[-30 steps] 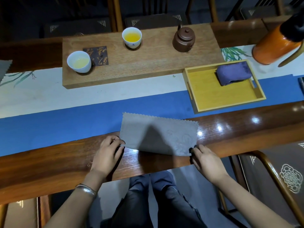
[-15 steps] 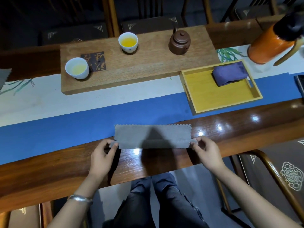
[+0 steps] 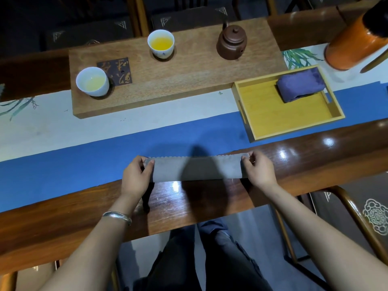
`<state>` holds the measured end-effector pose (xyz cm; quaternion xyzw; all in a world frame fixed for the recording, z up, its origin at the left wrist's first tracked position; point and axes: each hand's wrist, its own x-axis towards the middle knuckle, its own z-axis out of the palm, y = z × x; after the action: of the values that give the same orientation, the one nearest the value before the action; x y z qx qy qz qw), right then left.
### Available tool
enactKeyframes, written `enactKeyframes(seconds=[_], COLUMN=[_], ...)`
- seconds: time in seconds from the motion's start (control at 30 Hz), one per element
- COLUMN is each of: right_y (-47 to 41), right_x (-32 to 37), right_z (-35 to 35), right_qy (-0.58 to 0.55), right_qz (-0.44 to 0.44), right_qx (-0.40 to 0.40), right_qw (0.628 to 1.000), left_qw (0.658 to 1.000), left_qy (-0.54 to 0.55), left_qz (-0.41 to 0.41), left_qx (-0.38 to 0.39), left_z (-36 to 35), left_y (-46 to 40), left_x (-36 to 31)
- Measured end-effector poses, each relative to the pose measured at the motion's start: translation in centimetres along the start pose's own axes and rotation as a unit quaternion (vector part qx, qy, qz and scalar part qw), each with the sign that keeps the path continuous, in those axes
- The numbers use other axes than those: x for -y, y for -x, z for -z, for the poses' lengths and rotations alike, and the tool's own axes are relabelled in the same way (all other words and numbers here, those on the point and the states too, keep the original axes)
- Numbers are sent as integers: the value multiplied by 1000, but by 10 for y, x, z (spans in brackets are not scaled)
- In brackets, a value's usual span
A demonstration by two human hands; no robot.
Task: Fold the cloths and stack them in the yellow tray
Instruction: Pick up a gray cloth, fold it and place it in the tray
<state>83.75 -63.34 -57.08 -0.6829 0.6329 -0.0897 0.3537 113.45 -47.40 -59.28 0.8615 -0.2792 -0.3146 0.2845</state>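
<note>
You're pinching both ends of the grey scallop-edged cloth (image 3: 196,169), folded into a long narrow strip, lying across the near edge of the glossy brown wooden table (image 3: 210,198). Your left hand (image 3: 136,177) is gripping its left end with curled fingers, your right hand (image 3: 259,170) its right end. A folded purple cloth (image 3: 300,85) is sitting in the yellow wooden tray (image 3: 270,110), well apart.

Your left hand (image 3: 136,177) and right hand (image 3: 259,170) pinch the ends of the folded grey cloth (image 3: 196,169) at frame centre, below the yellow tray (image 3: 294,131) holding a purple cloth (image 3: 299,85).
</note>
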Motion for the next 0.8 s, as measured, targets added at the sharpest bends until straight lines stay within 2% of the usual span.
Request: enactKeyframes(seconds=[0.23, 0.43, 0.6, 0.7, 0.8], right_y=[-8, -8, -8, -3, 5], right_x=[0, 4, 8, 5, -1], right_z=[-10, -13, -14, -12, -6], right_qy=[53, 105, 122, 114, 104], right_qz=[-5, -11, -22, -34, -53], right_qx=[-9, -4, -4, -6, 3], right_qw=[999, 994, 992, 993, 993], left_qw=[999, 999, 997, 999, 996], left_qy=[41, -46, -69, -32, 45], left_qz=[-11, -28, -38, -12, 68], left_qx=[-11, 3, 2, -9, -20], left_z=[-3, -1, 0, 4, 10], left_y=[-6, -14, -12, -9, -7], left_x=[-3, -6, -5, 3, 14])
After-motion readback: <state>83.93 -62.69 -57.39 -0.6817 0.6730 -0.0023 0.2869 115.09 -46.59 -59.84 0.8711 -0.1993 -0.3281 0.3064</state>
